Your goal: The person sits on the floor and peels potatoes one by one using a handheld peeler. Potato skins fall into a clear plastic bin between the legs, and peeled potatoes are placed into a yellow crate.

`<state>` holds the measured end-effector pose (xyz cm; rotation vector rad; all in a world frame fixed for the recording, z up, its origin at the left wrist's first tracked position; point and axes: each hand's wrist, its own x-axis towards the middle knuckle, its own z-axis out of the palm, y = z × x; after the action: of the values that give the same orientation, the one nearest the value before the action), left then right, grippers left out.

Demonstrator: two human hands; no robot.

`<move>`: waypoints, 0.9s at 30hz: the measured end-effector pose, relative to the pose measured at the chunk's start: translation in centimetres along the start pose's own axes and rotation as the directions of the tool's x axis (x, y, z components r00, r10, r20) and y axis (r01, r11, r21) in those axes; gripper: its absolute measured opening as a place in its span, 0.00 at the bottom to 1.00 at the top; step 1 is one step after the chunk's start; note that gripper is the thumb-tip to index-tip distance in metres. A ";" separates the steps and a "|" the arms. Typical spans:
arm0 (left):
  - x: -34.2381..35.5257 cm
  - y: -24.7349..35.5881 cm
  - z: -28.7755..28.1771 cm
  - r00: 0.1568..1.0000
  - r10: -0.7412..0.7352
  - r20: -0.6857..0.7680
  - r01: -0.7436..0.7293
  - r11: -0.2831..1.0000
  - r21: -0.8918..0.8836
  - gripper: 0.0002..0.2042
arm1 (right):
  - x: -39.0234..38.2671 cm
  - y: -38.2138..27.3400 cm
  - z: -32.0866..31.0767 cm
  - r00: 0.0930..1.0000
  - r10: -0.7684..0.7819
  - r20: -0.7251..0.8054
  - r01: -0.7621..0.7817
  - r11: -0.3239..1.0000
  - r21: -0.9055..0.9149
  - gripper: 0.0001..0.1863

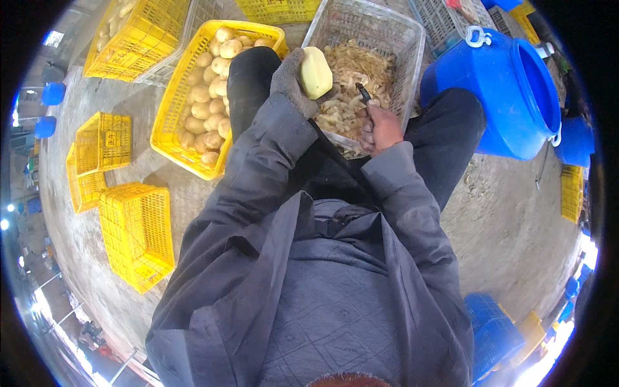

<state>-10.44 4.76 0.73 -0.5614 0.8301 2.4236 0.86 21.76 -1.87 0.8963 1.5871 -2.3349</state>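
Note:
My left hand (288, 84), in a grey knitted glove, is closed around a peeled potato (316, 72), pale yellow and smooth. To its right, my bare right hand (385, 127) grips a dark-handled peeler (363, 92), whose tip points up and away from me. The peeler is apart from the potato. Both hands are above the near part of a grey-white plastic crate (412, 71) between my legs, which holds a heap of brown and pale peelings (361, 61). Beyond my left knee, a yellow crate (169, 116) is filled with unpeeled potatoes (201, 93).
A large blue barrel (474, 71) lies tilted beside my right knee. Several yellow crates (132, 235) sit on the concrete floor (516, 219) at left. Another yellow crate (138, 39) with potatoes stands at the far left. A grey crate (445, 22) is at the far right.

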 end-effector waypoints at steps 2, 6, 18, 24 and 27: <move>0.3 -0.3 0.0 0.999 0.033 -0.003 -0.033 0.999 0.008 0.19 | -1.1 -0.8 0.4 0.998 0.038 0.048 -0.042 0.996 0.079 0.15; 0.3 -0.4 0.2 0.997 0.066 -0.029 -0.065 0.997 0.036 0.20 | 0.0 1.4 -0.8 0.964 -0.263 -0.024 0.254 0.949 -0.187 0.18; 2.0 -1.6 -0.8 0.997 0.061 -0.045 -0.061 0.998 -0.004 0.20 | -4.1 0.6 5.3 0.710 -0.672 0.211 0.571 0.373 -0.731 0.18; 0.9 -1.0 0.5 0.981 0.180 -0.077 -0.181 0.983 -0.005 0.19 | -4.5 2.0 3.8 0.811 -0.567 0.146 0.425 0.399 -0.813 0.18; 0.3 -1.2 0.5 0.989 0.145 0.000 -0.144 0.986 -0.079 0.18 | -4.1 1.4 3.3 0.850 -0.525 0.029 0.390 0.591 -0.706 0.20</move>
<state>-10.08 6.01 0.35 -0.5407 0.8014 2.5984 3.55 17.46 0.18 0.5496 2.7803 -1.6132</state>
